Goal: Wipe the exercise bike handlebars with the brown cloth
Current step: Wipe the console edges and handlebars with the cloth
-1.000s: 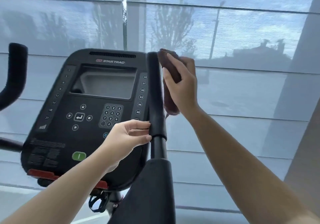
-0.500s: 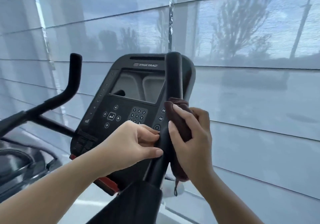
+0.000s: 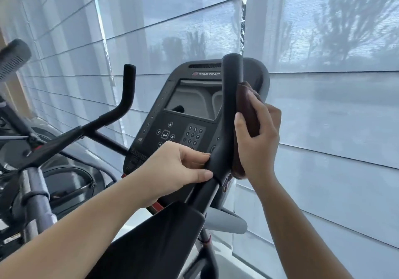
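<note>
— Pale roller blinds (image 3: pixel 323 116) cover the wall behind the exercise bike, with tree shapes showing through them. What do you have in front?

— I see the Star Trac console (image 3: pixel 183 114) and, just in front of its right edge, the upright right handlebar (image 3: pixel 232 88). My right hand (image 3: pixel 257 142) grips the brown cloth (image 3: pixel 248 114), folded into a long pad. It presses the cloth against the bar's right side, about halfway up the black grip.

— And the other one?

— My left hand (image 3: pixel 172 168) pinches the bottom end of that same grip, fingers above and thumb below. The left handlebar (image 3: pixel 127 97) stands well apart to the left, untouched. Another machine (image 3: pixel 32 170) sits beyond it.
</note>
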Action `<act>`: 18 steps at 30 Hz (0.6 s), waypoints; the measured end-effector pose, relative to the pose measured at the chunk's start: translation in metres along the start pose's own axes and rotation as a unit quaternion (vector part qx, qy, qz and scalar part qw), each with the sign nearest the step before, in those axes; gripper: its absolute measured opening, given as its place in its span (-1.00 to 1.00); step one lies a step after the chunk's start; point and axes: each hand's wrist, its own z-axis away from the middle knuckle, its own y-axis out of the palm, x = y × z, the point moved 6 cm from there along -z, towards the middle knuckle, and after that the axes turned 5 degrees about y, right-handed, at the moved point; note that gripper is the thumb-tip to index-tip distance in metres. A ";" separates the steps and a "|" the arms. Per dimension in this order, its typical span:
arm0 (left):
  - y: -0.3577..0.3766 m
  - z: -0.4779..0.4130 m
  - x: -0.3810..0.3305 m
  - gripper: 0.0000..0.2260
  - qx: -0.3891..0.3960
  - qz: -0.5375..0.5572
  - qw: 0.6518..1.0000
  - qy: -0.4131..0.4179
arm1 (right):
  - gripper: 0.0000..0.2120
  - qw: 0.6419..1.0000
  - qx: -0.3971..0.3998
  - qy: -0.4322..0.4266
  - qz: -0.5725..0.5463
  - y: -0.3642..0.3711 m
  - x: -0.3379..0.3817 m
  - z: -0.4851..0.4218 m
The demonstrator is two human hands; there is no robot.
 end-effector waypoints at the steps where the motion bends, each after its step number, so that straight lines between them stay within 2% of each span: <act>1: -0.001 0.001 0.000 -0.73 -0.009 0.002 1.000 -0.011 | -0.63 1.000 -0.007 0.010 -0.004 -0.001 -0.002 0.010; 7: 0.002 0.003 -0.004 -0.71 -0.055 -0.050 0.997 -0.033 | -0.61 0.982 -0.103 0.128 -0.097 -0.003 -0.010 0.060; 10: 0.006 0.006 -0.009 -0.74 -0.062 -0.095 0.993 -0.027 | -0.60 0.978 -0.123 0.126 -0.112 -0.003 -0.006 0.069; 16: 0.015 0.010 -0.013 -0.74 -0.111 -0.219 0.968 -0.043 | -0.60 0.990 -0.076 0.098 -0.071 -0.005 -0.008 0.066; 18: 0.015 0.012 -0.014 -0.74 -0.122 -0.227 0.965 -0.056 | -0.60 0.993 -0.051 0.091 -0.062 -0.006 -0.009 0.065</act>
